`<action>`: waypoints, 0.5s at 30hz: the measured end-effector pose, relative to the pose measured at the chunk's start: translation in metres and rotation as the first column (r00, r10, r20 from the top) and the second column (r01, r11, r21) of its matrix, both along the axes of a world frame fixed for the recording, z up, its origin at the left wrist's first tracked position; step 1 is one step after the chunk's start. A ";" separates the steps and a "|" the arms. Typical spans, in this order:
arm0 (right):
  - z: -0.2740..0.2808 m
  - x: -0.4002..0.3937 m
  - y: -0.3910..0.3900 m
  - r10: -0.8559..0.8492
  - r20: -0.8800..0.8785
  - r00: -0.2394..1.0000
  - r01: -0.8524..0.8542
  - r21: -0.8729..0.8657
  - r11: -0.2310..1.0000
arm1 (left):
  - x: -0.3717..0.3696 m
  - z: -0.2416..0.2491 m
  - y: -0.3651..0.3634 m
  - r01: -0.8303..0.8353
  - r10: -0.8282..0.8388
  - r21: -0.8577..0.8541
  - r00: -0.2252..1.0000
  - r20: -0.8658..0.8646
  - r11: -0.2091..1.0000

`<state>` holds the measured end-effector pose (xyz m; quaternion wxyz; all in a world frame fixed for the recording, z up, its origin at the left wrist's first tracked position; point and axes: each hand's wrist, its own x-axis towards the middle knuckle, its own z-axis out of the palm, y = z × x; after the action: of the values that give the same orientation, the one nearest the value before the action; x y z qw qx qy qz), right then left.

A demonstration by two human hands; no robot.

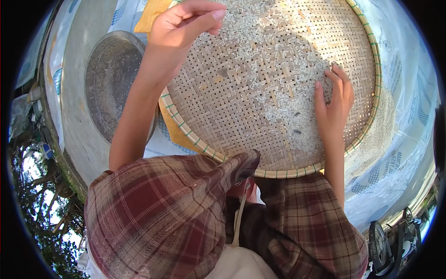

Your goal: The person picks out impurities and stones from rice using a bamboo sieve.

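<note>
A round woven bamboo tray (271, 174) with a green-stitched rim fills the middle and right of the view. Pale grains (283, 111) lie scattered over its weave, thickest from the top centre down toward the right side, with a few small dark bits among them. Above the tray's upper left edge is my left hand (188, 21), thumb and fingers pinched together; anything between them is too small to make out. My right hand (335, 100) rests at the grains on the right part of the tray, its fingers apart and curved.
A round grey metal basin (104, 88) with some grains in it stands left of the tray. Yellow material (179, 132) shows under the tray's left edge. Printed white sheeting (409, 116) and a grain pile (381, 132) lie at right. A wheeled vehicle (383, 246) is at lower right.
</note>
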<state>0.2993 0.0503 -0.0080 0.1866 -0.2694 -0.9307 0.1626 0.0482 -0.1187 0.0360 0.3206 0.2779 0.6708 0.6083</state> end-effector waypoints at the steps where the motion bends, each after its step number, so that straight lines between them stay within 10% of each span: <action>1: -0.001 0.001 0.000 0.003 -0.005 1.000 -0.003 -0.002 1.000 | -0.012 0.002 -0.012 -0.074 0.073 0.039 0.997 0.026 0.997; 6: -0.002 0.001 0.002 0.010 -0.007 1.000 -0.010 0.007 1.000 | -0.053 0.003 -0.072 -0.544 0.542 0.035 0.839 0.045 0.839; 10: -0.001 0.002 0.001 0.029 -0.013 1.000 -0.029 0.020 0.999 | -0.106 -0.032 -0.136 -0.897 0.864 -0.144 0.342 0.369 0.417; 15: -0.003 0.003 0.002 0.030 -0.013 0.999 -0.029 0.021 0.999 | -0.126 -0.084 -0.199 -0.907 0.934 -0.286 0.232 0.270 0.308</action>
<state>0.3021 0.0523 -0.0109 0.1932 -0.2526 -0.9350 0.1572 -0.0777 -0.3177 -0.0485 0.0366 -0.3073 0.6468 0.6971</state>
